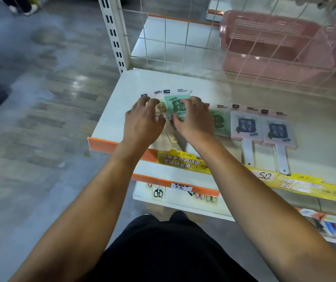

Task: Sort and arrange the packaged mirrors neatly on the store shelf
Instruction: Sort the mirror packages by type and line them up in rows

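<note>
While both forearms reach forward over the white shelf point(122, 86), the head view shows the left hand point(142, 121) and right hand point(191, 119) side by side on a small overlapping stack of packaged mirrors near the shelf's left end. Left hand lies fingers curled down over a beige mirror pack point(160, 108); right hand has fingers bent onto a green mirror pack point(178, 105), thumb at its lower edge, seemingly gripping it, though blur makes the pinch uncertain. Handles of the stack poke out between the wrists toward the shelf's orange front lip point(102, 142). Just right of the right hand lies another green pack point(219, 123), partly hidden by the wrist, then two pink packs point(246, 125) point(278, 132) flat, side by side, touching, handles pointing to the front edge. Yellow price strips point(181, 160) run along the front. Behind a wire grid point(203, 43), a pink plastic basket point(269, 41) sits on the upper level. Lower shelf holds packaged scissors point(158, 191). Dark trousers at frame bottom.
</note>
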`<action>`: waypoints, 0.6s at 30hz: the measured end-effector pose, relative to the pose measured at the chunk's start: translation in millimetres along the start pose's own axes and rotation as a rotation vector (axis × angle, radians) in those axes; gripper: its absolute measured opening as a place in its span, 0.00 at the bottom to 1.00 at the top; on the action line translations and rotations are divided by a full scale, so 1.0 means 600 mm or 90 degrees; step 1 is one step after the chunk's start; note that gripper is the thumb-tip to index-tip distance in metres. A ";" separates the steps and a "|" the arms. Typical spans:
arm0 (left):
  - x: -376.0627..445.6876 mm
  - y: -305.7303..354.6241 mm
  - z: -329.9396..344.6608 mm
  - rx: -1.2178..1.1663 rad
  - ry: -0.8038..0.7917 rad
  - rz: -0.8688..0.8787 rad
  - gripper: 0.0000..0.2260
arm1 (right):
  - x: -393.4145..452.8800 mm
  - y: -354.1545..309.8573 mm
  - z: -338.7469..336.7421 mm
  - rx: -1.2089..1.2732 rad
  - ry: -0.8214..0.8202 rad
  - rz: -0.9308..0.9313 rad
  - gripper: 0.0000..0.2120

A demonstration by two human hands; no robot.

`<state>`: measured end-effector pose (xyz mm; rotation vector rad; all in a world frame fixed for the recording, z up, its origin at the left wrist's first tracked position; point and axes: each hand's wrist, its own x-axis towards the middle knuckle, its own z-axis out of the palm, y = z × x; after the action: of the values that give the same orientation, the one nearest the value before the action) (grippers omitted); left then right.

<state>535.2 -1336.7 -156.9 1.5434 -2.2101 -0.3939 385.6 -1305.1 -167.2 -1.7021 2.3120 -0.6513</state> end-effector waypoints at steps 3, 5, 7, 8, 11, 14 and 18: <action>0.008 -0.005 0.001 -0.002 -0.007 0.005 0.19 | 0.005 -0.002 0.003 -0.006 0.010 0.010 0.25; 0.014 -0.007 0.001 -0.002 -0.017 0.011 0.19 | 0.007 -0.003 0.005 -0.008 0.015 0.018 0.25; 0.020 -0.009 -0.001 -0.002 -0.027 0.013 0.19 | 0.010 -0.006 0.007 -0.012 0.017 0.022 0.25; 0.023 -0.009 -0.002 -0.003 -0.031 0.015 0.20 | 0.011 -0.008 0.007 -0.014 0.016 0.022 0.26; 0.029 -0.012 -0.004 -0.005 -0.039 0.023 0.20 | 0.016 -0.013 0.009 -0.009 0.000 0.027 0.27; 0.035 -0.016 -0.007 -0.001 -0.044 0.026 0.20 | 0.020 -0.019 0.014 -0.018 -0.024 0.030 0.27; 0.041 -0.023 -0.007 -0.002 -0.045 0.029 0.20 | 0.021 -0.027 0.012 -0.030 -0.043 0.021 0.27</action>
<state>541.2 -1364.5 -155.2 1.4959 -2.2932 -0.4427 398.7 -1322.3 -165.1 -1.6765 2.3217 -0.5290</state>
